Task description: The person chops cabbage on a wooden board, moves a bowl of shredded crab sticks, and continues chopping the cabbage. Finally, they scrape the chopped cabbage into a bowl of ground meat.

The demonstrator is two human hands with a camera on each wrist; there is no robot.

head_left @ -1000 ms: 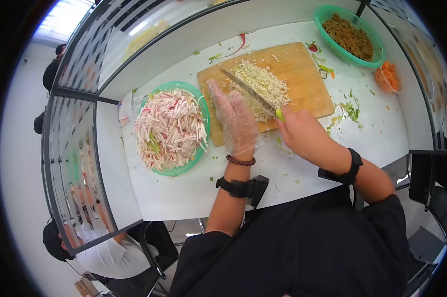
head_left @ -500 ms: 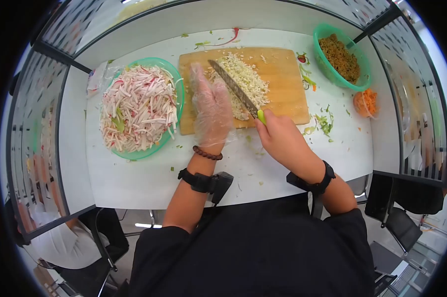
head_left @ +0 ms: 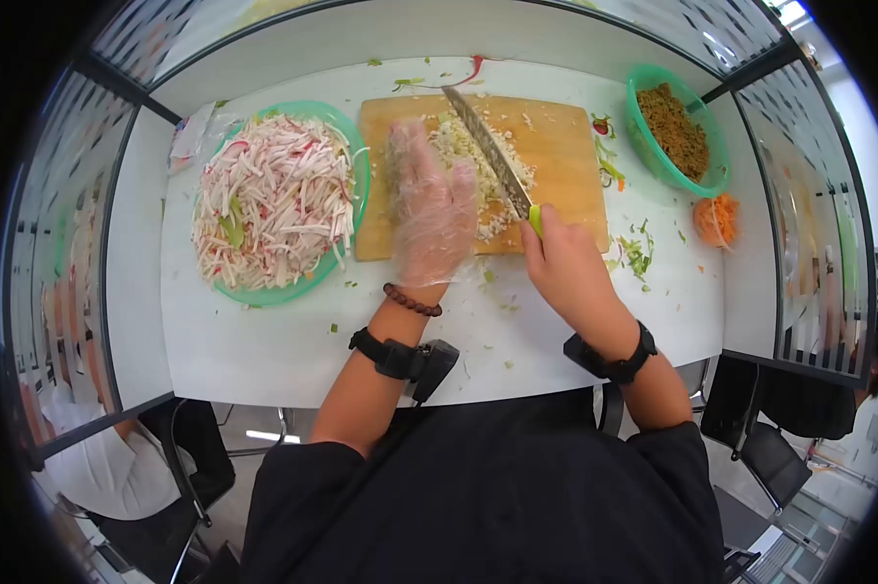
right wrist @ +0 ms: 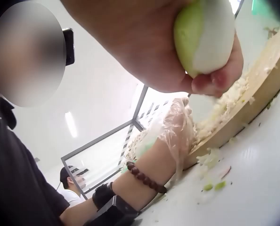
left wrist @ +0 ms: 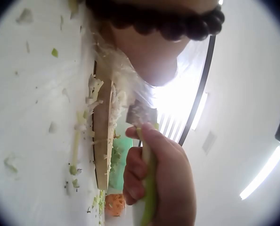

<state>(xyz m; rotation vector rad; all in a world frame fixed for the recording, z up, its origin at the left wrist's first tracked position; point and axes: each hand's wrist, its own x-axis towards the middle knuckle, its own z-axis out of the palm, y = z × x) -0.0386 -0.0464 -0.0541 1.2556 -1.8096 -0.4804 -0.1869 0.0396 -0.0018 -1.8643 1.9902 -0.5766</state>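
Note:
My right hand (head_left: 571, 265) grips the green and white handle (right wrist: 208, 37) of a kitchen knife (head_left: 492, 146). The broad blade slants over a pile of finely chopped pale vegetable (head_left: 458, 146) on the wooden cutting board (head_left: 565, 146). Left of the blade, my left hand (head_left: 433, 209) wears a clear plastic glove, its fingers extended along the pile's left side. In the right wrist view the gloved hand (right wrist: 177, 127) is low at the board's edge. The left wrist view shows the right fingers curled round the knife handle (left wrist: 150, 188).
A green bowl (head_left: 361, 190) heaped with pink-white shreds stands left of the board. At the back right are a green bowl (head_left: 716, 161) of brown mince and a bag of orange shreds (head_left: 716, 222). Green scraps (head_left: 638, 253) litter the white table (head_left: 264, 360). Partition walls surround it.
The knife has shifted right across the pile, its blade turned more upright in the head view. My left hand has moved slightly right over the board. The head view itself swung between frames.

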